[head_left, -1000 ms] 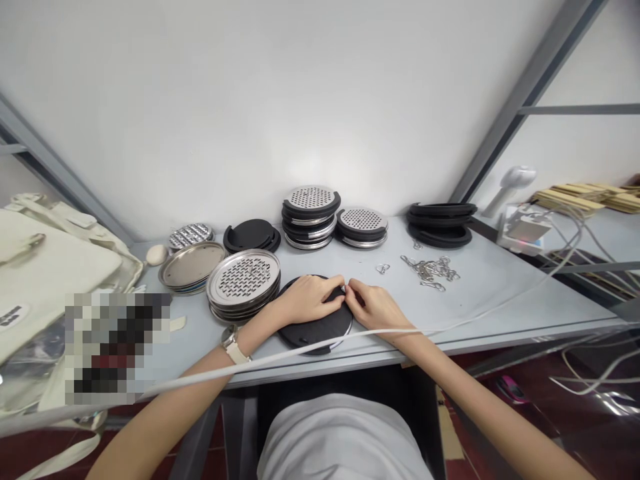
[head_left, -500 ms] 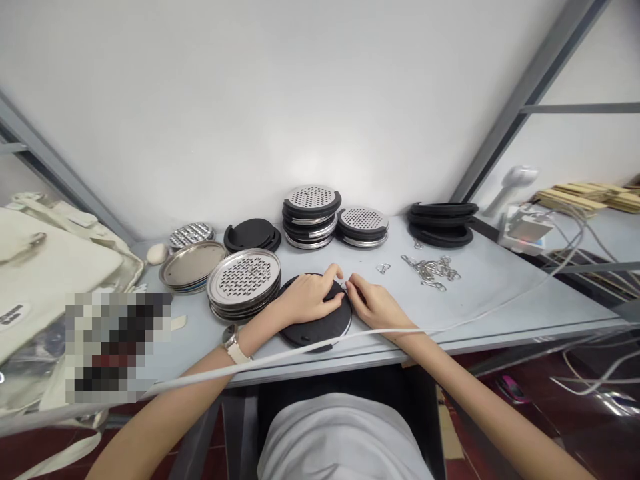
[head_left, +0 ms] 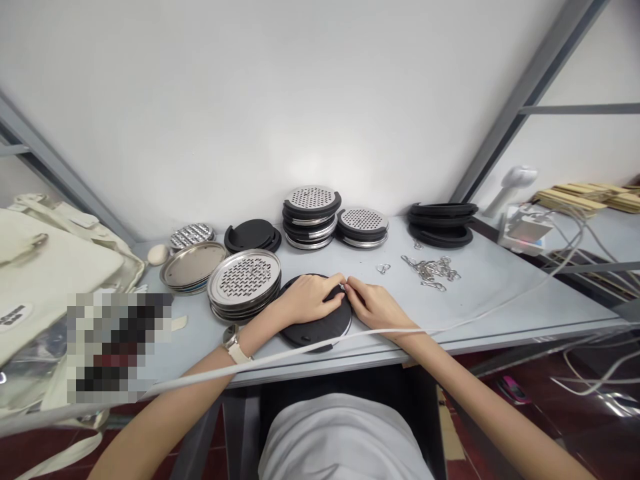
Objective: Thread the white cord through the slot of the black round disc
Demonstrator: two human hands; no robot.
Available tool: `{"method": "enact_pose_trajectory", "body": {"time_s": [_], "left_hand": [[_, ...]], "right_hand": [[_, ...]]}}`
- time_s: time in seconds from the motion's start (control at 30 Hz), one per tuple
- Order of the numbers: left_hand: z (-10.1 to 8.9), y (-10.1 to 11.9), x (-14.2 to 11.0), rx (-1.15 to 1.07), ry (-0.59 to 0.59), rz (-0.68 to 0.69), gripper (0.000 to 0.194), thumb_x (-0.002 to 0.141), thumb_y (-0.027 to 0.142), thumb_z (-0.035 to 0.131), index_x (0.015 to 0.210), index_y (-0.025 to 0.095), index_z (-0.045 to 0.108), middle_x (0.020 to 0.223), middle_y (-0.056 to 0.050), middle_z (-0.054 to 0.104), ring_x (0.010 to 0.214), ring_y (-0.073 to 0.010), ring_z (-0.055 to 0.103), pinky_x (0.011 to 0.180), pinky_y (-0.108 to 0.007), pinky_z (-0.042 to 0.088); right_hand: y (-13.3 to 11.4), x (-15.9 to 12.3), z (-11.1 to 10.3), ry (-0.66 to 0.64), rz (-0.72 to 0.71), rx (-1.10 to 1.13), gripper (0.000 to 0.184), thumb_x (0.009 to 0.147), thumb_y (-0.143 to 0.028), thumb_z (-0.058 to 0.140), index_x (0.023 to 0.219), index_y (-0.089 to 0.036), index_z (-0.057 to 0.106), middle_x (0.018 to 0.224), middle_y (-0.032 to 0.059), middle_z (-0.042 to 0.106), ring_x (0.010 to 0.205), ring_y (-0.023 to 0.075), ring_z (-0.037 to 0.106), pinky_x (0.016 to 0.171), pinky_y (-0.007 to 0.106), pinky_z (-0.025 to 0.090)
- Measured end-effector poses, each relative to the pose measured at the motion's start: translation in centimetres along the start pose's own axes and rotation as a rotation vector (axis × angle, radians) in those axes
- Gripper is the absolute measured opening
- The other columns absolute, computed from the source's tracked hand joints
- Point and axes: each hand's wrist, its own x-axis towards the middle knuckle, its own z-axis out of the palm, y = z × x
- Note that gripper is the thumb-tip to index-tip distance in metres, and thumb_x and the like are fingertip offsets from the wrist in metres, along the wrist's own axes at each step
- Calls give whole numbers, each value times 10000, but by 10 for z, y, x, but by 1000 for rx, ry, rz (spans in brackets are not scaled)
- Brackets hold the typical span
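Note:
In front of me a round black disc (head_left: 316,328) lies flat on the table, with a thin silvery rim along its right edge. My left hand (head_left: 313,299) rests over the disc, thumb across its top. Its index finger bends to the far right edge, against a small metal clip (head_left: 343,287). Pinched between thumb and fingers, the same clip is held by my right hand (head_left: 371,303). The fingertips cover most of it. Left of the disc stands a stack of metal grater plates (head_left: 245,280).
Loose metal clips (head_left: 433,270) lie to the right. Behind stand stacked graters in black holders (head_left: 311,217), with black rings (head_left: 443,223) farther right. A white cable (head_left: 310,347) crosses before my forearms. A cream bag (head_left: 55,267) is at left, a scanner (head_left: 515,183) at right.
My left index finger has come down from a raised position onto the clip at the disc's edge. My right fingertips have shifted slightly left, closer to the left hand.

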Motion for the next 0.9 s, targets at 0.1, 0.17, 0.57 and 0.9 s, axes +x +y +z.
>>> {"method": "enact_pose_trajectory", "body": {"time_s": [0.1,0.17,0.57,0.9], "left_hand": [[-1,0,0,-3,-6,2,121,915,298,432,963,202,485,712,6,605,647,-178,608,579,-261,394],[0,0,0,2,-7,-3,122,912,301,433,960,200,482,704,7,605,640,-177,608,575,-258,391],[4,0,0,77,14,-81,269,888,367,450,1098,200,465,771,-32,665,740,-240,655,626,-299,439],[1,1,0,84,17,-48,215,914,357,413,1054,215,492,744,-14,652,707,-216,644,586,-274,399]], "right_hand": [[0,0,0,1,-6,7,211,955,-265,311,929,-201,509,700,28,639,596,164,594,574,235,326],[-1,-1,-1,0,-5,4,213,956,-264,312,923,-200,512,699,28,641,591,162,593,570,234,323],[-5,7,-1,-7,38,-69,273,964,-274,309,872,-207,557,706,33,668,600,168,614,571,242,298],[1,3,0,-35,-15,-84,204,930,-242,339,912,-179,533,704,38,652,586,157,584,583,240,300]]}}
